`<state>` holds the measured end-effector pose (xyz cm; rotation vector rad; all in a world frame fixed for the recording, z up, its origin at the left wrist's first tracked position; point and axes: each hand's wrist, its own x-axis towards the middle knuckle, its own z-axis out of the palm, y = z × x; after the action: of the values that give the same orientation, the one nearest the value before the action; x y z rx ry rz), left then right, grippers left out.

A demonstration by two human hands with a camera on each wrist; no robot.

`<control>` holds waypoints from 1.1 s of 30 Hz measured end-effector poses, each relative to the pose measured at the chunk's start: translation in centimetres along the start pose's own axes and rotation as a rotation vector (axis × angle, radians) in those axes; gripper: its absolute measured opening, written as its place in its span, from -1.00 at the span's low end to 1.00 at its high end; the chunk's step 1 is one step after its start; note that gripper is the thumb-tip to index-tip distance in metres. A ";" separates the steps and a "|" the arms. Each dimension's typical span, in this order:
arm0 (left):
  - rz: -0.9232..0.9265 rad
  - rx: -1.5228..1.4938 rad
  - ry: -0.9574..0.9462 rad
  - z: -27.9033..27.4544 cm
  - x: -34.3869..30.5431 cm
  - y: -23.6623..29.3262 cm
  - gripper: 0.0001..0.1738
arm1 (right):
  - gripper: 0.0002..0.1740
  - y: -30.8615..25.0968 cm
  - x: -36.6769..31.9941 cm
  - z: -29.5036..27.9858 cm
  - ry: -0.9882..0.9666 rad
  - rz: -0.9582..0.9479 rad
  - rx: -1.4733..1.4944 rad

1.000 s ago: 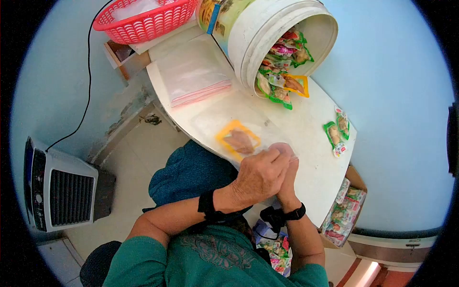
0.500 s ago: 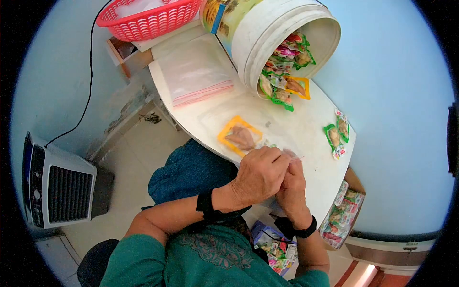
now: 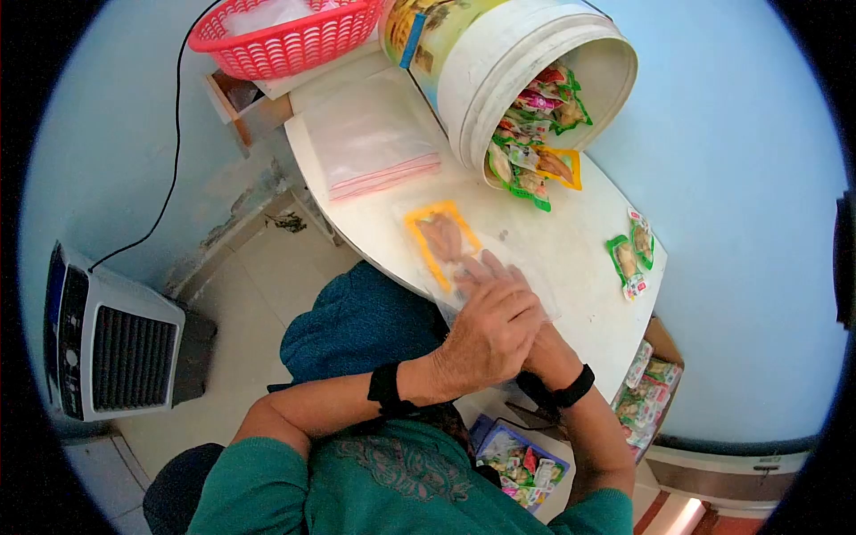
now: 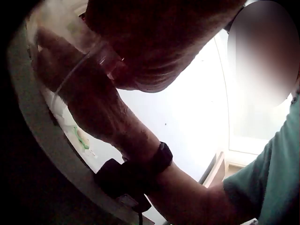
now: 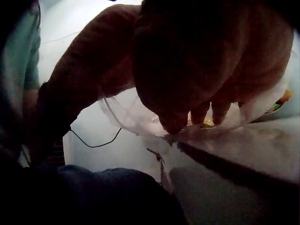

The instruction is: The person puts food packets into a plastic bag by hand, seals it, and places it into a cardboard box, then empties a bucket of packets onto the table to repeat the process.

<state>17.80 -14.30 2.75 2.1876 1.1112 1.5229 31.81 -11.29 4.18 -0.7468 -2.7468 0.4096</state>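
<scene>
In the head view a clear bag (image 3: 533,278) lies at the table's near edge, with a yellow-edged packet (image 3: 440,235) inside its far part. The left hand (image 3: 486,337) crosses over the right, fingers curled, and appears to grip the bag's mouth. Reaching into the bag, the right hand (image 3: 546,349) has its fingers extended towards the packet; its palm is hidden below the left. In the left wrist view, the bag's edge curves across the right hand (image 4: 96,101). The right wrist view shows the right hand's (image 5: 211,61) fingers pointing down within the clear film.
Flat clear bags (image 3: 370,138) lie stacked on the white table (image 3: 593,312). A tipped bucket (image 3: 481,85) holds several packets; two green packets (image 3: 628,259) lie at the right. A red basket (image 3: 290,43) stands behind, with a packet box (image 3: 655,383) beside the table and an open bin (image 3: 526,464) below.
The right hand has moved forward into the bag, its fingers now showing beyond the left hand. The yellow-edged packet and bag have shifted slightly away from the body.
</scene>
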 end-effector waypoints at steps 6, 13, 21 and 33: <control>0.013 -0.094 0.010 0.3 -0.5 0.6 -0.77 | -0.39 2.7 2.5 4.7 -0.022 0.046 -0.181; -0.023 -0.102 0.009 -0.6 0.7 1.0 -0.85 | -0.34 0.7 0.7 1.3 -0.185 0.245 -0.045; -0.023 -0.018 0.038 -1.2 1.0 0.3 -0.81 | -0.62 -2.4 -5.3 -4.7 0.078 0.302 0.385; 0.073 0.219 -0.168 -2.6 0.5 1.2 -0.67 | -0.23 16.1 -14.7 -6.2 0.550 1.171 -0.317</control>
<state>16.09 -15.28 4.86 2.4737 1.2040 1.2684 53.30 -4.47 1.89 -2.1232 -1.6264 -0.0605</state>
